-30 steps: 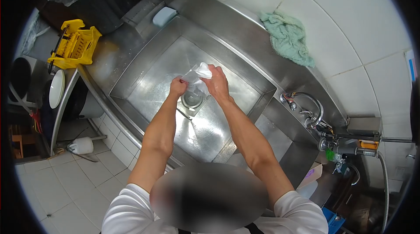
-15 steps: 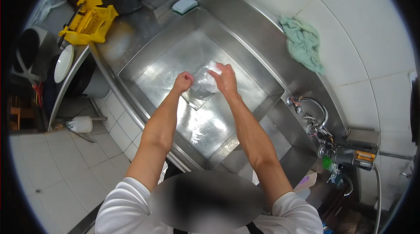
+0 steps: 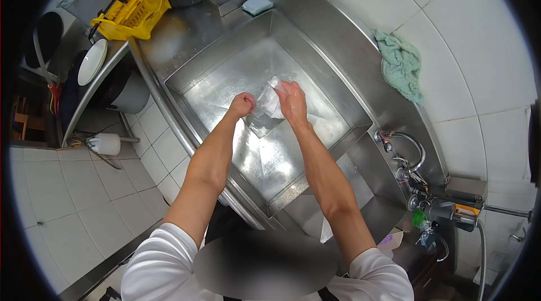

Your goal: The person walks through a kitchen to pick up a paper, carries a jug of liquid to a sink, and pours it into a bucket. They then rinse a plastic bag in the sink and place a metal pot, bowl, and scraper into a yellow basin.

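Observation:
Over the wet steel sink (image 3: 217,56) I hold a thin, see-through plastic bag (image 3: 273,107) with something white bunched up in it. My right hand (image 3: 293,101) grips the bunched white part from the right, fingers curled round it. On the other side, my left hand (image 3: 243,105) is closed in a pinch at the bag's left edge. The see-through part stretches between both hands, low over the sink's bottom.
A yellow wringer (image 3: 132,12) and a white-green sponge (image 3: 257,5) sit on the steel counter beyond the sink. A white plate (image 3: 92,62) leans at the left. Right of the sink are a curved tap (image 3: 414,146) and a green cloth (image 3: 401,65) on the ledge.
The bag has shifted in my hands, its white part now bunched more upright beside my right fingers. Both hands stay close together over the sink; the whole view has shifted slightly.

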A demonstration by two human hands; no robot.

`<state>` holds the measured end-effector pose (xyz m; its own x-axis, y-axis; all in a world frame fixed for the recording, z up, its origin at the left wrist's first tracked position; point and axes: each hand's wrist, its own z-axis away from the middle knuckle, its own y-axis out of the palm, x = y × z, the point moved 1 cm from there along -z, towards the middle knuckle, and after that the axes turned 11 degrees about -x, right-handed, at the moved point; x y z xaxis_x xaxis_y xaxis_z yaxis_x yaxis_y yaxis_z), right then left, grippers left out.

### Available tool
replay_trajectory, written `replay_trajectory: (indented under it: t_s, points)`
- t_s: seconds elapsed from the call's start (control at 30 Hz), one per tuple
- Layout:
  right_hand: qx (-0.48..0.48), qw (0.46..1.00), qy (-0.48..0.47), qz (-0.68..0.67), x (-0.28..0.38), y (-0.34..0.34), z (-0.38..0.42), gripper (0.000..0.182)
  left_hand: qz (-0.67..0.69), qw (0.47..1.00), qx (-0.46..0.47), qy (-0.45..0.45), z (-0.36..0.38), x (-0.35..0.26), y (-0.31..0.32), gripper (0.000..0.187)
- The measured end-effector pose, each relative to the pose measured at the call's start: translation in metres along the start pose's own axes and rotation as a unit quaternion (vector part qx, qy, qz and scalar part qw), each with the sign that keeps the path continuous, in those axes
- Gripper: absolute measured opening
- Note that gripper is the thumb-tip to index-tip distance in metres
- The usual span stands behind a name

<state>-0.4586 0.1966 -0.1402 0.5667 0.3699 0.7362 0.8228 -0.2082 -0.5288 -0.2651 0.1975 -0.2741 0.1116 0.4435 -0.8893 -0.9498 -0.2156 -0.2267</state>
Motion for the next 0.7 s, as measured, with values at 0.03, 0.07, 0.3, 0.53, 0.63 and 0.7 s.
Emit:
replay_trajectory:
  t_s: [0.03, 0.07, 0.3, 0.53, 0.63, 0.7]
  points:
    - [-0.014, 1.000, -0.002, -0.002, 0.000, 0.000, 0.000, 0.018, 0.019, 1.000, 0.004, -0.007, 0.002, 0.000, 0.001, 0.008]
    - [-0.028, 1.000, -0.005, -0.005, 0.001, -0.002, -0.001, 0.018, 0.037, 0.999, 0.008, -0.014, 0.002, 0.001, 0.003, 0.008]
    - [-0.022, 1.000, 0.021, 0.006, 0.009, -0.014, -0.002, 0.017, 0.020, 0.999, 0.030, 0.009, 0.009, -0.008, 0.011, 0.007]
    - [-0.019, 0.998, -0.005, -0.053, 0.005, -0.015, -0.002, 0.023, 0.040, 0.996, 0.067, 0.035, 0.018, -0.024, 0.021, 0.020]
    - [0.011, 0.997, -0.009, -0.074, 0.004, -0.015, -0.003, 0.024, 0.064, 0.995, 0.071, 0.039, 0.021, -0.031, 0.028, 0.031]
    - [0.024, 0.996, -0.007, -0.084, 0.001, -0.017, -0.005, 0.025, 0.051, 0.995, 0.077, 0.038, 0.018, -0.034, 0.030, 0.035]
